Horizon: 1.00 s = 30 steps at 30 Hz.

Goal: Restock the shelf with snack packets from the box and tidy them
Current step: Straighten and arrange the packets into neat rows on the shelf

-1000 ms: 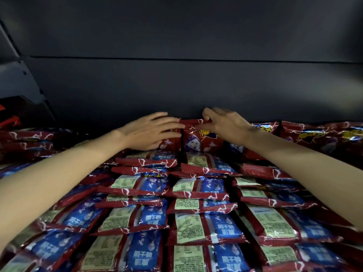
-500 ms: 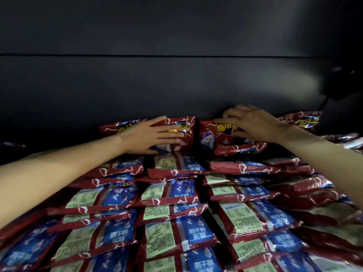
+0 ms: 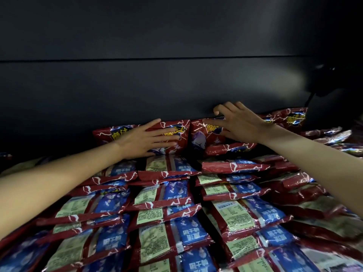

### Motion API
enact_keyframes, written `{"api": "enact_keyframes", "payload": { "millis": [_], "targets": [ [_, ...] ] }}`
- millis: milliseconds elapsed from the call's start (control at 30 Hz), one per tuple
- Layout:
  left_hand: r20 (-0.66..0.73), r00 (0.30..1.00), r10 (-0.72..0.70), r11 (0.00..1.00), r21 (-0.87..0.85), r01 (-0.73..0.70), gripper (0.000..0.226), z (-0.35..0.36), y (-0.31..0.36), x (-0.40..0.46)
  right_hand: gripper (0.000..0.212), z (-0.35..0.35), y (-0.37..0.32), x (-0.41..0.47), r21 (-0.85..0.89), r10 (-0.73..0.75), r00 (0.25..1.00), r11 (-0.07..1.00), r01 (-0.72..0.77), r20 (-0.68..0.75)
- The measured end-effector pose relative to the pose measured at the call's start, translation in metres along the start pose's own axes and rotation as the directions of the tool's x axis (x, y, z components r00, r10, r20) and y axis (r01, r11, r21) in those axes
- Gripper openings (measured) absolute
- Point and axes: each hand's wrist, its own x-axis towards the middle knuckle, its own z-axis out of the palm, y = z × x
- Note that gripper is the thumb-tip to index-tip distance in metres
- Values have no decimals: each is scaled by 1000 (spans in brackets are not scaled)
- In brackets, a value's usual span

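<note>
- Red snack packets (image 3: 141,195) covered the shelf, back row (image 3: 182,134) upright against the dark wall (image 3: 137,91).
- Left hand (image 3: 143,139), fingers straight, pressed one flat.
- Right hand (image 3: 238,122) had shifted rightward, fingers spread over its neighbour, so looked like tidying.

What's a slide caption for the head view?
Both hands, left and right, press upright snack packets against the shelf's back panel.

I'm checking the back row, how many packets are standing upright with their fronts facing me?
3 that I can see: one under the left hand, one beside it under the right hand, and one far right against the back panel. More may be hidden behind the hands.
</note>
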Motion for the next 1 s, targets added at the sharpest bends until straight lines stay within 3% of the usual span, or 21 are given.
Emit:
{"api": "enact_keyframes", "payload": {
  "millis": [233,333,433,533,567,633,733,867,933,1000],
  "targets": [
    [-173,984,-29,910,-411,-45,49,-49,-20,-11,25,-35,-26,22,196,-63,987,976,92,-149],
    [-182,973,-142,861,-508,31,27,-78,-37,-49,18,-59,-54,48,252,-105,981,957,145,-165],
    [-37,922,-385,738,-613,284,36,-105,-51,-114,34,-86,-95,84,366,-154,976,909,201,-153],
    [206,774,-599,489,-671,557,22,-112,-53,-189,31,-101,-138,125,421,-234,955,859,291,-183],
    [306,724,-618,395,-676,622,20,-112,-53,-211,28,-105,-152,140,437,-256,951,845,307,-172],
    [489,665,-564,290,-636,715,39,-109,-51,-246,32,-109,-177,168,478,-282,951,822,308,-129],
    [677,595,-434,212,-565,798,60,-106,-45,-272,62,-112,-210,202,615,-291,956,759,217,22],
    [690,612,-385,212,-580,787,53,-101,-44,-279,88,-108,-249,232,735,-344,921,670,104,183],
    [596,625,-503,293,-563,773,36,-97,-46,-279,77,-104,-259,240,734,-307,939,672,100,153],
    [349,629,-695,417,-517,747,24,-93,-46,-278,54,-104,-257,247,703,-192,980,703,108,41]
  ]
}}
